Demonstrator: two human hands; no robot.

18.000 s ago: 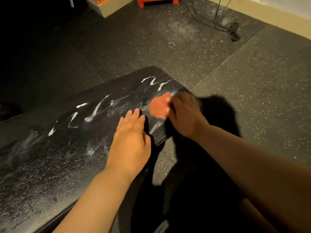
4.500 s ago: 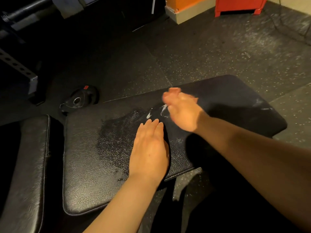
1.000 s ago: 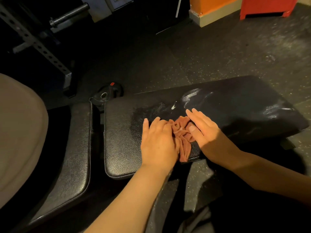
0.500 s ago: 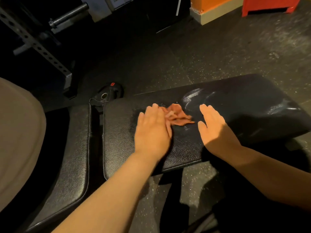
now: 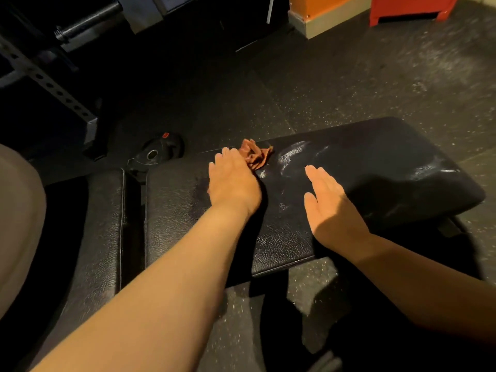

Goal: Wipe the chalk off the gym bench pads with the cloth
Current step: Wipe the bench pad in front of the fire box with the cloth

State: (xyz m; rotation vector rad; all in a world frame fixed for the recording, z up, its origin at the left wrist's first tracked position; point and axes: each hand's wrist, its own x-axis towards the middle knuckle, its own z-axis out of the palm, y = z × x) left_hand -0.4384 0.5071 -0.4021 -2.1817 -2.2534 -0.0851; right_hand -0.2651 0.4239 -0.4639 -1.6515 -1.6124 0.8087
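Note:
A black bench pad point(image 5: 375, 167) lies across the middle of the view, with faint smears of chalk near its centre. A crumpled reddish-brown cloth point(image 5: 255, 154) sits at the pad's far edge. My left hand point(image 5: 232, 181) lies flat on the cloth's near part and presses it to the pad, fingers straight. My right hand point(image 5: 328, 208) hovers or rests flat over the pad to the right, fingers straight, holding nothing. A second black pad point(image 5: 102, 237) adjoins on the left, across a narrow gap.
A small black weight plate point(image 5: 157, 154) lies on the speckled rubber floor beyond the pads. A perforated steel rack upright point(image 5: 51, 87) and a barbell end point(image 5: 86, 25) stand at the far left. An orange box point(image 5: 322, 12) and a red box point(image 5: 410, 8) sit at the back.
My left hand has pushed the cloth away from me to the pad's far edge. My right hand let go of the cloth a second ago and stays to the right.

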